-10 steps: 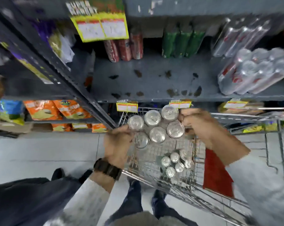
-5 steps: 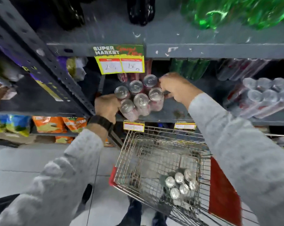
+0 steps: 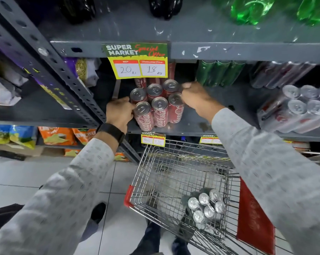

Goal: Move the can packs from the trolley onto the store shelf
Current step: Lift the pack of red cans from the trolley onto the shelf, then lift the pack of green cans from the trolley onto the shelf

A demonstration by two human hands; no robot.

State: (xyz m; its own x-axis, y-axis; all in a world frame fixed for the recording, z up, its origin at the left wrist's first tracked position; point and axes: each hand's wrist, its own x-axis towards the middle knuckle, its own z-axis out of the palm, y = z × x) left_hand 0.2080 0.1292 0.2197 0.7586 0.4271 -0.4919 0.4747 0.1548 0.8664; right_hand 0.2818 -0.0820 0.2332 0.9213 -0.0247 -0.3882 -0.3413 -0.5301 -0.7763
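Note:
A red can pack (image 3: 158, 109) with silver tops stands on the grey store shelf (image 3: 219, 122), close to its front edge. My left hand (image 3: 119, 113) grips its left side. My right hand (image 3: 196, 98) grips its right rear corner. A second can pack (image 3: 206, 207), wrapped in dark plastic, lies in the back right of the wire trolley (image 3: 146, 172) below the shelf.
More red cans (image 3: 172, 70) and green cans (image 3: 218, 72) stand at the shelf's back. Silver can packs (image 3: 300, 107) lie on the shelf to the right. A price sign (image 3: 137, 60) hangs from the shelf above. Snack bags (image 3: 56, 136) fill the lower left shelves.
Both hands lifted the red can pack out of the trolley, carried it up and forward, and set it on the shelf. The view tilted up toward the shelf.

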